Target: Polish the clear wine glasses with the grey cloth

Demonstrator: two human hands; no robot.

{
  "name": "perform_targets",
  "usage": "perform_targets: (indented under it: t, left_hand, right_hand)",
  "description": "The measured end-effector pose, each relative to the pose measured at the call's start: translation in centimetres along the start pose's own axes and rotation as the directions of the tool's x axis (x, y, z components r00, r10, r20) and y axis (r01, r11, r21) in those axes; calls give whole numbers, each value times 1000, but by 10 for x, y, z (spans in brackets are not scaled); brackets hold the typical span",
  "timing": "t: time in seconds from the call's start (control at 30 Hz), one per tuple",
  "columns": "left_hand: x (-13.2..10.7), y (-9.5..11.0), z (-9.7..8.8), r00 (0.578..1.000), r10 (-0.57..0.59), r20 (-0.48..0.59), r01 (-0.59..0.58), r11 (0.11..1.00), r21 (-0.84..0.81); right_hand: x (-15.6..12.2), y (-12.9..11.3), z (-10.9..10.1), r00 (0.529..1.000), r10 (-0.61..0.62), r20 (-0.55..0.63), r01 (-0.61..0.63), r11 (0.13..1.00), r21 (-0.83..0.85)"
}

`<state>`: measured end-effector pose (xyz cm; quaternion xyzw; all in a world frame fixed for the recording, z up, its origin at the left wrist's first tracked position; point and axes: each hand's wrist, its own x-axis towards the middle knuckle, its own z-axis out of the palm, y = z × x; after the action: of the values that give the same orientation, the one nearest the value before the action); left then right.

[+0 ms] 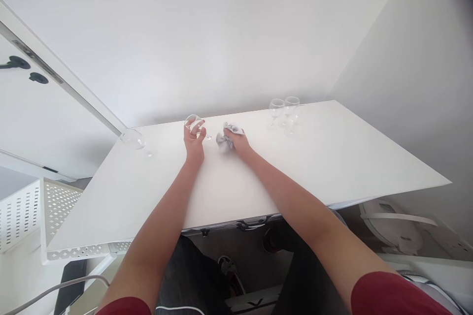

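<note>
My left hand (194, 139) is wrapped round a clear stemmed glass (192, 122) near the far edge of the white table (332, 167). Just to its right, my right hand (238, 141) is closed on a crumpled grey-white cloth (226, 138) that rests on the tabletop. The glass and the cloth are a short gap apart. Another clear glass (135, 139) is at the table's far left, seemingly tilted or on its side. Two upright wine glasses (284, 110) stand at the far right.
A white wall rises right behind the table. A white perforated shelf unit (44, 206) stands at the left, with a door and dark handle (16, 63) above it. A round white appliance (391, 229) sits low on the right. My legs are under the table's near edge.
</note>
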<state>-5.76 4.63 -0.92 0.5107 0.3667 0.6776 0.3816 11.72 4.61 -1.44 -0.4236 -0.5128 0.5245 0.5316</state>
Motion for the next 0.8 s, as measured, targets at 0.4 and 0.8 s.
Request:
perform_targets:
  t: [0.4,0.8]
  left_hand:
    - [-1,-6,-1,996,-57,67,50,993,103]
    - [-4,-3,0,973,-125,192,99,985,139]
  right_hand:
    - [-24,-6,24,882,-134,451,464,411,-785]
    - [-47,-2,17,942,-129,309,329,192,-924]
